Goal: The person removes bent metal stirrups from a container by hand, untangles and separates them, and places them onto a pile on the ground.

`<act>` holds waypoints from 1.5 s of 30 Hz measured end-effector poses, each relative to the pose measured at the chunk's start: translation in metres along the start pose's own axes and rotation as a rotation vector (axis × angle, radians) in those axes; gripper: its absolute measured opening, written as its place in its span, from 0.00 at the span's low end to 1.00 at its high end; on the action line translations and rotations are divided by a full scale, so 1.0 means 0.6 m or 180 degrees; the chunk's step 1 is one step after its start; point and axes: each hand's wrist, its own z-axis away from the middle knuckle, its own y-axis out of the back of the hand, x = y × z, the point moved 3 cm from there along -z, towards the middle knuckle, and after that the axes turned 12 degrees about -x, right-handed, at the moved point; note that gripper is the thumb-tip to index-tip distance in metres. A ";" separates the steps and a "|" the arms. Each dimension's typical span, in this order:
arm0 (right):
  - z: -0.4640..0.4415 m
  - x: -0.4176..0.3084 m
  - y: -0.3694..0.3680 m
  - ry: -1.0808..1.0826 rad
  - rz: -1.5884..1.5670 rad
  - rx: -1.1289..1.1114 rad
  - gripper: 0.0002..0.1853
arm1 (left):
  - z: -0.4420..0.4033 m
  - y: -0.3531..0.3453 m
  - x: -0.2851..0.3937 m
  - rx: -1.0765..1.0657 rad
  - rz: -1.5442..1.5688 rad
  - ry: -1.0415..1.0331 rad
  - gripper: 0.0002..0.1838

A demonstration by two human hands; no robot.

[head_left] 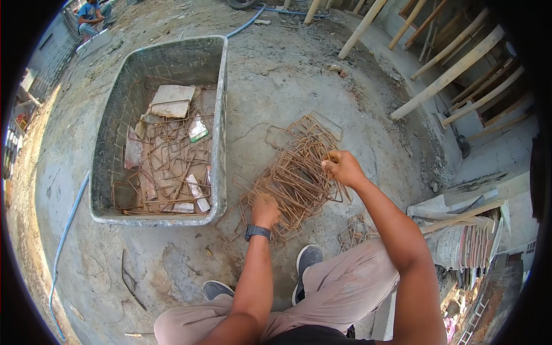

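Observation:
A heaped pile of rusty steel rebar stirrups (299,172), bent into rectangular loops, lies on the concrete in front of me. At its right edge my right hand (343,168) is closed, thumb against curled fingers, on a stirrup. My left hand (265,210), with a dark watch (257,232) on the wrist, is at the pile's near left side. Motion blurs that hand, and its fingers are hidden from above. To the left stands a large grey tub (155,220) holding more stirrups, broken tile pieces and a pale slab (172,101).
A blue hose (72,221) runs along the ground at the left. Wooden props (451,72) lean at the upper right. A few more stirrups (357,232) lie near my right knee, and stacked sheets (466,244) stand at the right. Another person (91,17) sits far off at upper left.

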 end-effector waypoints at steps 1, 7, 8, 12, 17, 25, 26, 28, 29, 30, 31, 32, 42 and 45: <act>0.001 -0.007 0.001 0.0047 0.0065 -0.0095 0.09 | 0.026 0.009 0.034 -0.0326 0.0342 0.0156 0.17; -0.021 0.017 -0.017 0.0569 0.0012 -0.0161 0.13 | 0.056 -0.025 0.073 -0.0909 0.1396 -0.0111 0.19; -0.025 0.024 -0.024 0.0496 0.0018 -0.0222 0.14 | 0.054 -0.035 0.066 -0.0822 0.1379 -0.0204 0.19; -0.018 0.023 -0.060 0.0214 -0.0578 -0.0854 0.14 | 0.047 -0.049 0.019 0.0628 0.0725 -0.0712 0.19; -0.004 0.009 -0.073 0.0187 -0.0263 -0.0895 0.15 | 0.052 -0.044 -0.001 0.1321 0.1895 -0.0705 0.18; -0.004 -0.002 -0.074 0.0185 0.0038 -0.0866 0.16 | 0.081 -0.009 -0.086 0.2734 0.0319 -0.0456 0.33; -0.005 0.003 -0.080 0.0156 0.0216 -0.0929 0.16 | 0.080 -0.008 -0.105 0.2910 -0.0166 -0.0312 0.36; -0.005 0.005 -0.095 0.0088 0.0311 -0.1206 0.18 | 0.089 -0.006 -0.103 0.2757 -0.0011 -0.0385 0.39; -0.007 0.007 -0.101 0.0040 0.0347 -0.1331 0.19 | 0.092 -0.006 -0.099 0.2665 0.0053 -0.0429 0.41; -0.010 0.007 -0.106 0.0027 0.0518 -0.1357 0.20 | 0.091 -0.007 -0.099 0.2576 0.0109 -0.0207 0.45; -0.011 -0.005 -0.113 0.0026 0.0599 -0.1322 0.20 | 0.097 -0.005 -0.090 0.2579 0.0321 -0.0035 0.46; -0.010 -0.018 -0.116 0.0028 0.0689 -0.1287 0.21 | 0.100 -0.006 -0.078 0.2582 0.0542 0.0136 0.47; -0.053 -0.211 -0.121 0.1099 -0.0147 -0.0597 0.17 | 0.231 -0.054 0.143 0.1699 0.1097 -0.1421 0.48; -0.067 -0.295 -0.118 0.1505 -0.0296 -0.0361 0.15 | 0.297 0.047 0.277 0.1442 0.1849 -0.2514 0.37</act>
